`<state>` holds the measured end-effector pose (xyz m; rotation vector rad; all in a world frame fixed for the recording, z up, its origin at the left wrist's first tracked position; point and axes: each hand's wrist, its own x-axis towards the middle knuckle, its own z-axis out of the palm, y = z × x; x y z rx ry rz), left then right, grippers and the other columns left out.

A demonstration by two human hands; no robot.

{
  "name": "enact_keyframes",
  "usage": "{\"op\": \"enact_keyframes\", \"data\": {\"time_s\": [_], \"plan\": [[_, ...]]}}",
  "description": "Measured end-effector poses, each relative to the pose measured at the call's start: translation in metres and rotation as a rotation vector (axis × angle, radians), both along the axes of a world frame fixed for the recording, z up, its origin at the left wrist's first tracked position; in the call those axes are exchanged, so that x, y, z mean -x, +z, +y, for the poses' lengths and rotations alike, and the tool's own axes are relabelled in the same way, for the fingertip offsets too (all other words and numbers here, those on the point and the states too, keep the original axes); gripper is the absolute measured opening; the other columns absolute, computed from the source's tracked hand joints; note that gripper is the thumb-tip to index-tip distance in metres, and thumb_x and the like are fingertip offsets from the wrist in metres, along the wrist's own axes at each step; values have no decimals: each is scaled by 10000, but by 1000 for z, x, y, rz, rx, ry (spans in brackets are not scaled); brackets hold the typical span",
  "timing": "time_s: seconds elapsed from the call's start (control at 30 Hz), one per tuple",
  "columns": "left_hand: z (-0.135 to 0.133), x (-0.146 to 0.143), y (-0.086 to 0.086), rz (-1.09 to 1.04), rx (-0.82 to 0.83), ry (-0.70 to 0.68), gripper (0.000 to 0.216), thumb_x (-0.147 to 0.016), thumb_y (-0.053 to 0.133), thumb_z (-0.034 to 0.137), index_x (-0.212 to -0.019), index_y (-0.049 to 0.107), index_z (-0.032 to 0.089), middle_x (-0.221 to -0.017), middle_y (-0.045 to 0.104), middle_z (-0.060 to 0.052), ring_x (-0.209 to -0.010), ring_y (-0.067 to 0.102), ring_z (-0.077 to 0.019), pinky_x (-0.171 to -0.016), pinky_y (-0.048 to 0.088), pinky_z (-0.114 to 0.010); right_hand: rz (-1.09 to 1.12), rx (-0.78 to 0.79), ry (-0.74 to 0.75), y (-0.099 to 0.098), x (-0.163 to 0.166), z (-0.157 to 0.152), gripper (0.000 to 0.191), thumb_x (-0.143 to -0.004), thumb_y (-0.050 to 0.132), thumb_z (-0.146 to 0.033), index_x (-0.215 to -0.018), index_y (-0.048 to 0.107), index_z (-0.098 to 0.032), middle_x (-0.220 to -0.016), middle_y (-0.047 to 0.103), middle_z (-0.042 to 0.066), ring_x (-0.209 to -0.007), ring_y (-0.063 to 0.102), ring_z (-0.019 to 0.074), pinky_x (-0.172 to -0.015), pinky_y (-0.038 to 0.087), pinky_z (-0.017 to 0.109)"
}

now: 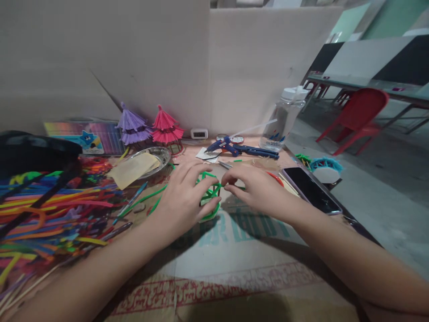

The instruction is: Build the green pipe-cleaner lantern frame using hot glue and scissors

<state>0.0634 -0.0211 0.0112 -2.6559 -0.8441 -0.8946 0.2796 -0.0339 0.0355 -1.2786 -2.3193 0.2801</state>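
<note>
In the middle of the table stands a small green frame bent from pipe cleaners [211, 193]. My left hand [182, 190] is curled around its left side and top, thumb and fingers gripping it. At the frame's right edge, the thumb and forefinger of my right hand [250, 185] are pinched together on a bit of green at the frame's side, too small to make out clearly. Long green pipe cleaner strands [144, 197] trail to the left of my left hand. Behind the hands lie a blue glue gun [231, 146] and scissors, whose red handle [275, 179] shows beyond my right wrist.
Many coloured pipe cleaners [50, 210] cover the left side. Behind are a metal plate [162, 156] with paper, purple [132, 125] and pink [166, 125] umbrella-like crafts, and a small digital clock [199, 133]. A water bottle [283, 118] and phone [311, 190] stand at the right.
</note>
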Motion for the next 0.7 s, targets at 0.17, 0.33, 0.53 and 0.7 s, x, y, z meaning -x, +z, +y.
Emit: {"op": "enact_keyframes", "data": {"time_s": [0.17,0.33,0.53,0.7], "plan": [[1,0,-2,22,7,1,217,-932,619,310,-1091,665,169,-1254,624,-138,-1262,530,-324,-1135,397,-535,-6,17,-2,-1,0,1,103,-892,629,-98,-882,678,-188,-867,711,19,-844,608,174,-789,414,303],[1,-2,-3,35,2,-12,189,-940,598,292,-1079,662,180,-1259,616,-134,-1261,520,-317,-1132,400,-537,10,10,2,-2,0,2,113,-892,620,-93,-880,678,-189,-881,715,23,-859,614,176,-796,424,303],[1,-1,-3,29,27,-18,170,-937,600,287,-1069,667,203,-1244,623,-121,-1258,527,-314,-1131,398,-545,20,21,-2,-3,-2,3,99,-902,612,-121,-902,678,-195,-893,717,27,-853,621,176,-787,439,305],[1,-1,-3,-8,4,12,223,-934,600,278,-1127,623,169,-1253,624,-142,-1259,530,-319,-1137,396,-540,14,22,10,-2,-2,2,110,-889,625,-103,-914,675,-198,-896,713,24,-853,618,178,-779,438,304]]}}
